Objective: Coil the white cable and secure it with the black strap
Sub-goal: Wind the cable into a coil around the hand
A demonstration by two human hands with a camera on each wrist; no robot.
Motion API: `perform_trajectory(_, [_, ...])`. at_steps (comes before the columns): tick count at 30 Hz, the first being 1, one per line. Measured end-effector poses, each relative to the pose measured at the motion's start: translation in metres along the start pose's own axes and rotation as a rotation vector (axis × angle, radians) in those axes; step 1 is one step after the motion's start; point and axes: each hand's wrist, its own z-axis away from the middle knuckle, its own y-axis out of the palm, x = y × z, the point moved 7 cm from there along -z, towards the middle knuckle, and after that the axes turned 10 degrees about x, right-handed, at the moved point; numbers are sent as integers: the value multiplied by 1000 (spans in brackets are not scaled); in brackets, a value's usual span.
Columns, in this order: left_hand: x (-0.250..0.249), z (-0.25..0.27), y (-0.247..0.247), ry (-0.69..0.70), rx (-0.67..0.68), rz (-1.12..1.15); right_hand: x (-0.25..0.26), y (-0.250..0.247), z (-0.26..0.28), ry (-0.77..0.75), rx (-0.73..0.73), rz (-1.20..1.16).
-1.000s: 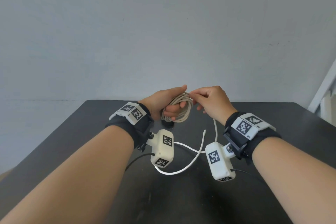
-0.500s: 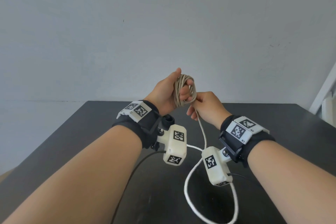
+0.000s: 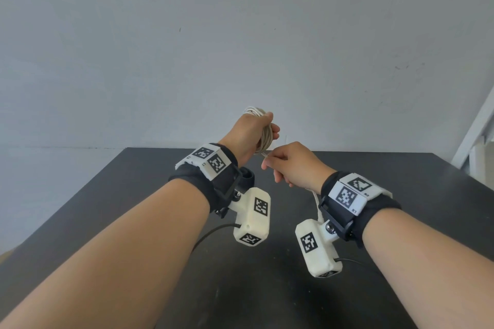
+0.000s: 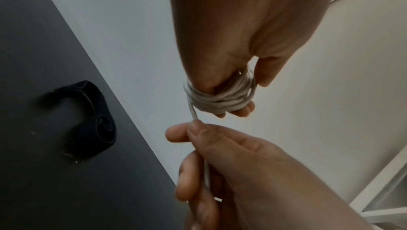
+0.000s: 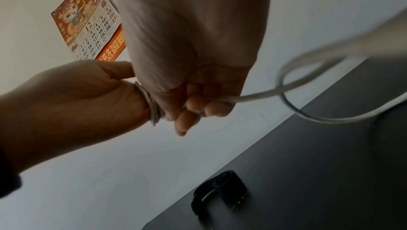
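Several white cable (image 4: pixel 220 102) loops round left fingers (image 4: pixel 242 111) | right fingers (image 4: pixel 196 134) pinch tail

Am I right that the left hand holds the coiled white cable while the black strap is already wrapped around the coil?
Not quite: the left hand does hold the white cable coil, but the black strap lies loose on the table, as the left wrist view shows.

Bare forearms, a black strap and white tracker gear on each wrist

Each wrist band (image 3: pixel 203 181) carries a white block (image 3: pixel 205 160) printed with black square-code markers; the right one (image 3: pixel 350 195) reads R1 and R2. At 5 o'clock of each hangs a cream camera housing (image 3: pixel 252 219), marker-tagged, screw-mounted, trailing a thin black lead (image 3: pixel 208 235).
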Motion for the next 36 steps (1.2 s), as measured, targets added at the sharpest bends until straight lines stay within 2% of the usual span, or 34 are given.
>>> perform_trajectory(7, [7, -6, -11, -13, -104, -251, 2, 0, 1, -17, 3, 64])
perform_trajectory(14, [21, -4, -15, -205, -86, -601, 5, 1, 3, -42, -7, 97])
perform_trajectory(17, [30, -2, -13, -296, 5, -673, 7, -2, 3, -70, -46, 74])
perform_trajectory(20, [42, 5, -6, -438, 120, -607, 8, -2, 3, -91, -61, 58])
perform_trajectory(22, [45, 10, -6, -480, 165, -597, 9, -3, 4, -105, -70, 69])
perform_trajectory(26, [54, 13, -12, -487, 293, -386, 0, -15, 5, -96, -172, 87])
perform_trajectory(29, [52, 14, -19, -391, 340, -297, -14, -22, 8, -52, -188, 73])
perform_trajectory(33, [43, 13, -30, -252, 340, -364, -30, -24, 10, 1, -183, 151])
perform_trajectory(36, [46, 17, -26, -291, 447, -525, -35, -24, 7, 26, -175, 220])
